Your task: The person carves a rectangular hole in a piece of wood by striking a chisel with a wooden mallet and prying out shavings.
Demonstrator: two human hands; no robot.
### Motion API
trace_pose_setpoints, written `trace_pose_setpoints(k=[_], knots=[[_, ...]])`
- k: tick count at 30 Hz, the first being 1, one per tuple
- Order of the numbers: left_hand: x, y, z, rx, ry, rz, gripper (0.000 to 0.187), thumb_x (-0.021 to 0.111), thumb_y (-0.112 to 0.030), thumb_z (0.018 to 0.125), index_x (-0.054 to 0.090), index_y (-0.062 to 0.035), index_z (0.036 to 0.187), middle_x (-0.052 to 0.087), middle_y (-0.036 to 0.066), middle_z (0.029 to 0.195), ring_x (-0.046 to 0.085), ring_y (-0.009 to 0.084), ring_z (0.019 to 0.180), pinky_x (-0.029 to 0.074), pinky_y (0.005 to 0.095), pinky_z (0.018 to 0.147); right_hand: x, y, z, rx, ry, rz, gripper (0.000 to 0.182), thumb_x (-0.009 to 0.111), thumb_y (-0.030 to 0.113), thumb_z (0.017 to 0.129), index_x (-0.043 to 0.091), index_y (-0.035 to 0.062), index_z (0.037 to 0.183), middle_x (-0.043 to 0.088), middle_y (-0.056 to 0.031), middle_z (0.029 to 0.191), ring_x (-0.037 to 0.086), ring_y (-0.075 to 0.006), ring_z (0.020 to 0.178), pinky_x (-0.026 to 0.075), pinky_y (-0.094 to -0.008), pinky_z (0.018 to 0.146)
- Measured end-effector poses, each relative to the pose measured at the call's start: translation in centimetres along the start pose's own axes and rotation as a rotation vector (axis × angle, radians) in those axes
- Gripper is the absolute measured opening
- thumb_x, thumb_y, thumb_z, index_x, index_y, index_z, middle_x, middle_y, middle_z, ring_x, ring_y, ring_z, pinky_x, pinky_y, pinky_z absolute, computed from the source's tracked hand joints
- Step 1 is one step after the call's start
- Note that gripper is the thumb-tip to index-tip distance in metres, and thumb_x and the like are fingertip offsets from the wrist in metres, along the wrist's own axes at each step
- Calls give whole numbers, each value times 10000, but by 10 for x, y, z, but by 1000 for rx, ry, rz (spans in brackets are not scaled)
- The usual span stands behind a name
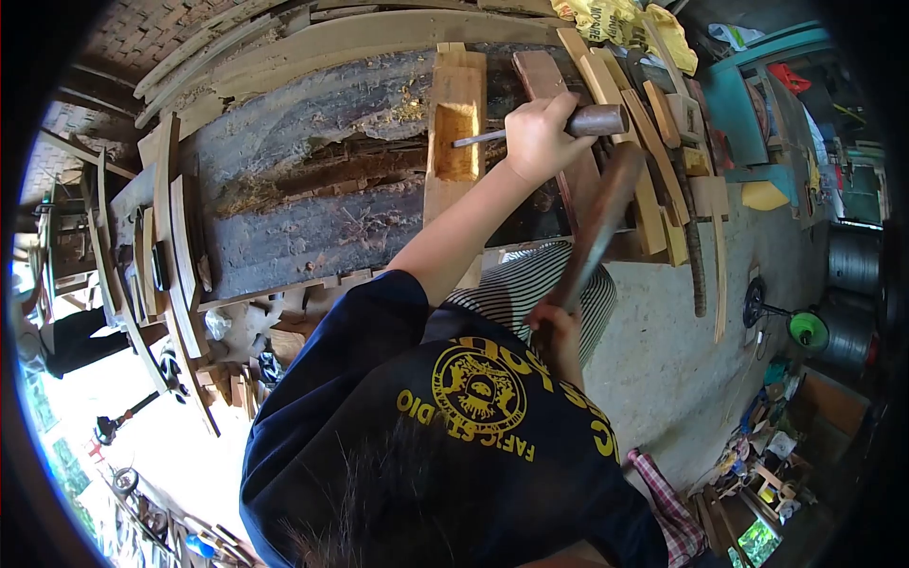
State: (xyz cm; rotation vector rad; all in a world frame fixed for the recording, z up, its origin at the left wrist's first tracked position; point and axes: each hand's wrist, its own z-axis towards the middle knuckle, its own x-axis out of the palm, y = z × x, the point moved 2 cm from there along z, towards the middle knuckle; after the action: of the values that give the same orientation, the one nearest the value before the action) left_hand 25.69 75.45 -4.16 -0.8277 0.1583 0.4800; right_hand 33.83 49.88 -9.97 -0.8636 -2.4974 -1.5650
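My left hand (pixel 542 138) is wrapped around a wood-handled chisel (pixel 598 120). Its thin blade points left, with the tip inside a rectangular hollow cut into a pale wooden block (pixel 453 201). Below it, my right hand (pixel 557 328) grips the narrow end of a dark wooden mallet (pixel 592 241) shaped like a club. The mallet is slightly smeared by motion, and its thick end is close by the butt of the chisel handle. Under my left wrist lies a reddish-brown board (pixel 579 185). Wood chips show in and around the hollow.
The block lies across a dark, rough workbench (pixel 312 232) with a long split trough. Several wood strips (pixel 653 213) lie on its right, by a yellow sack (pixel 630 28). More boards (pixel 175 227) lean at the left end. A green fan (pixel 807 329) stands on the right.
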Motion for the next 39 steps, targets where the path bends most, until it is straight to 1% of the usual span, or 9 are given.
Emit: trace_pose_setpoints(k=[4, 8, 14, 19, 20, 22, 26, 31, 39], knots=[[-9, -1, 15, 47, -120, -52, 319, 791, -258, 598, 640, -101, 831, 638, 81, 688, 645, 274, 648, 517, 379, 585, 15, -20, 15, 143, 190, 150, 152, 560, 10, 745, 465, 6, 864, 505, -83, 615, 551, -190, 550, 514, -550, 902], [-4, 2, 28, 42, -233, -19, 304, 792, -244, 613, 618, -92, 811, 631, 81, 694, 637, 284, 651, 503, 387, 580, 31, -29, 28, 192, 287, 219, 108, 544, 49, 745, 482, 15, 827, 495, -68, 615, 498, -182, 508, 496, -559, 922], [3, -5, 19, 63, -123, 71, 275, 750, -203, 637, 588, -106, 837, 598, 72, 722, 618, 287, 654, 489, 404, 603, 66, -38, 52, 148, 316, 457, 239, 524, 53, 721, 499, 65, 958, 500, -57, 688, 499, -182, 684, 425, -330, 693], [1, -16, 6, 86, -31, 117, 300, 736, -189, 609, 582, -126, 859, 594, 56, 757, 624, 265, 687, 490, 392, 641, 56, -42, 50, 70, 315, 393, 262, 536, 102, 729, 513, 106, 989, 475, -16, 709, 466, -166, 720, 355, -565, 940], [-1, -16, 4, 84, -18, 125, 300, 737, -189, 609, 584, -128, 860, 594, 55, 756, 623, 265, 685, 491, 393, 641, 50, -40, 46, 68, 317, 392, 262, 536, 102, 729, 513, 106, 989, 475, -16, 709, 466, -166, 720, 355, -565, 940], [-6, -17, 4, 82, 4, 157, 379, 784, -239, 601, 609, -97, 905, 629, 73, 775, 637, 301, 695, 512, 391, 629, 45, -24, 33, 96, 180, 494, 191, 536, 103, 720, 496, 80, 905, 491, -45, 694, 482, -173, 696, 429, -391, 830], [-10, -16, 3, 111, -36, 63, 313, 767, -220, 619, 602, -116, 863, 617, 50, 733, 638, 262, 665, 506, 368, 600, 35, -11, 27, 22, 68, 550, 184, 543, 124, 746, 526, 130, 929, 498, -11, 702, 494, -156, 714, 371, -582, 937], [-13, -15, -5, 217, 11, -38, 303, 776, -180, 600, 614, -106, 845, 609, 54, 711, 639, 258, 666, 511, 361, 600, 36, -3, 44, -50, 119, 566, 209, 541, 96, 735, 543, 128, 942, 539, -19, 720, 513, -165, 735, 488, -386, 769], [-5, -16, -30, 343, 150, -50, 247, 732, -251, 656, 623, -158, 857, 648, 30, 731, 658, 236, 660, 519, 356, 588, 27, -15, 44, -9, 179, 525, 232, 530, 73, 728, 510, 94, 958, 538, -46, 724, 517, -174, 705, 465, -400, 855]])
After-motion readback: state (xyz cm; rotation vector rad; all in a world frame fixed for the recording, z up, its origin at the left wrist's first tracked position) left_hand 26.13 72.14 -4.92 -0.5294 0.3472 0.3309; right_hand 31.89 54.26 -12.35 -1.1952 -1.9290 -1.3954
